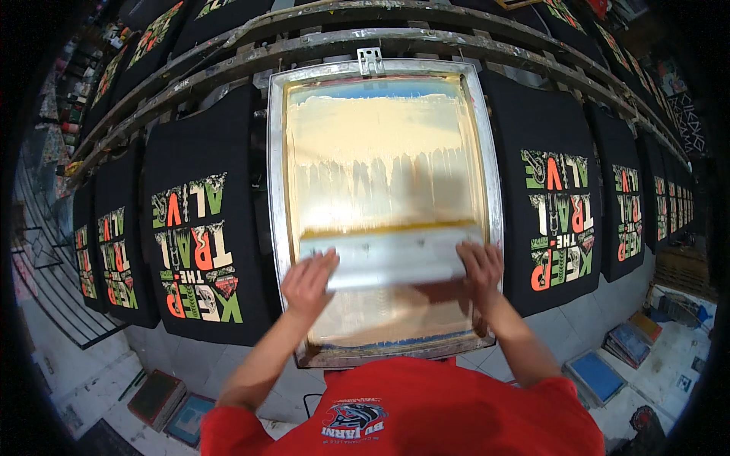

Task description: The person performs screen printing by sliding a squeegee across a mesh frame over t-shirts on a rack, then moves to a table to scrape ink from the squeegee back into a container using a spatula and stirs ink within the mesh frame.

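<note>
A metal-framed printing screen (275, 167) fills the centre, its mesh coated with cream ink, thick near the far end and streaked below that. A wide silver squeegee (384, 254) with a yellow blade lies crosswise on the lower half of the mesh. My left hand (308, 277) is closed on the squeegee's left end, and my right hand (483, 270) grips its right end. The blade shows along the far edge of the squeegee. My forearms come up from the lower edge, out of red sleeves.
Black shirts (555, 121) with green, orange and white prints lie on boards on both sides. Worn rails (304, 44) run behind the screen, with a metal clamp (370, 60) at its far edge. Spare screens (597, 376) sit low at right and left, above tiled floor (563, 327).
</note>
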### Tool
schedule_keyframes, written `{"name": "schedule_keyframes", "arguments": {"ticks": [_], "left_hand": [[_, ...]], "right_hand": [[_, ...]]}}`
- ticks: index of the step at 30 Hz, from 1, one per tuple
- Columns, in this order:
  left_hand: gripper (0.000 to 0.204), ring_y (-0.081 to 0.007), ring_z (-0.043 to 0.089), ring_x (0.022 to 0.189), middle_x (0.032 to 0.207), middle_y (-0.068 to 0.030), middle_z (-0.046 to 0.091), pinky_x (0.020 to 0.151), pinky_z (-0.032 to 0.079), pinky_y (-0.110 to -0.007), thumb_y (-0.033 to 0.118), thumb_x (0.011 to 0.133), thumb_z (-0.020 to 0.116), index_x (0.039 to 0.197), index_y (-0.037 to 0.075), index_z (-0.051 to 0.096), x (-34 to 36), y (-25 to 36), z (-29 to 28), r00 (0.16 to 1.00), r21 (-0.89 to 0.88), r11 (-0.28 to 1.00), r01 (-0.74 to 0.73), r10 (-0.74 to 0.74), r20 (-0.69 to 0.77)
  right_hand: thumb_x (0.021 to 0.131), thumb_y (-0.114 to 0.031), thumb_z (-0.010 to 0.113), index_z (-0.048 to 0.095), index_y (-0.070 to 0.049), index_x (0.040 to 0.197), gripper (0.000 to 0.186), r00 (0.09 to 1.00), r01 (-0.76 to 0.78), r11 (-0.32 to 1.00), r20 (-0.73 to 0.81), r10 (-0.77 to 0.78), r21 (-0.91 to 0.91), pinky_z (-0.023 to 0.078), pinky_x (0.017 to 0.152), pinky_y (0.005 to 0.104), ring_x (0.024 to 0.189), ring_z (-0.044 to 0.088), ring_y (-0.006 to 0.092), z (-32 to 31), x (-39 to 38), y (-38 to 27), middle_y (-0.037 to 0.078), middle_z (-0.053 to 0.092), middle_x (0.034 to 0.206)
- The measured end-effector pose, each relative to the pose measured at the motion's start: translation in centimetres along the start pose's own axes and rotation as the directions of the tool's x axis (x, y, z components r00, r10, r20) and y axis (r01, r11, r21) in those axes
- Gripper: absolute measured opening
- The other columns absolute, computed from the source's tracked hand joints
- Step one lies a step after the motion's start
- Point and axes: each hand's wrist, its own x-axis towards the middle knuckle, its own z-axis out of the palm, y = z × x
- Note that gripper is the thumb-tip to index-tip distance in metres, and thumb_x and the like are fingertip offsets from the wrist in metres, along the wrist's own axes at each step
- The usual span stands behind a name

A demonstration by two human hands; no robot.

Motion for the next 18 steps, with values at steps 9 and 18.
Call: {"name": "schedule_keyframes", "arguments": {"ticks": [9, 18], "left_hand": [[0.062, -0.0315, 0.073, 0.081, 0.088, -0.0158, 0.076, 0.078, 0.056, -0.043, 0.049, 0.064, 0.091, 0.103, 0.003, 0.077, 29.5, -13.5, -2.4, 0.806, 0.288, 0.945, 0.156, -0.291, 0.516], [0.049, -0.0341, 0.071, 0.081, 0.083, -0.0175, 0.073, 0.075, 0.056, -0.044, 0.046, 0.069, 0.086, 0.103, 0.012, 0.080, 10.6, 0.3, -10.0, 0.901, 0.140, 0.985, 0.098, -0.147, 0.407]], "right_hand": [[0.063, -0.043, 0.090, 0.073, -0.003, 0.109, 0.063, 0.811, -0.010, 0.989, 0.578, 0.093, -0.144, 0.054, 0.086, 0.0470, 0.093, 0.071, 0.0372, 2.5, 30.5, 10.0, 0.022, 0.074, 0.099], [0.072, -0.022, 0.085, 0.072, -0.007, 0.093, 0.029, 0.920, 0.067, 0.996, 0.383, -0.084, 0.056, 0.044, 0.088, 0.0439, 0.091, 0.063, 0.0328, -10.0, 11.2, -0.1, 0.012, 0.068, 0.089]]}}
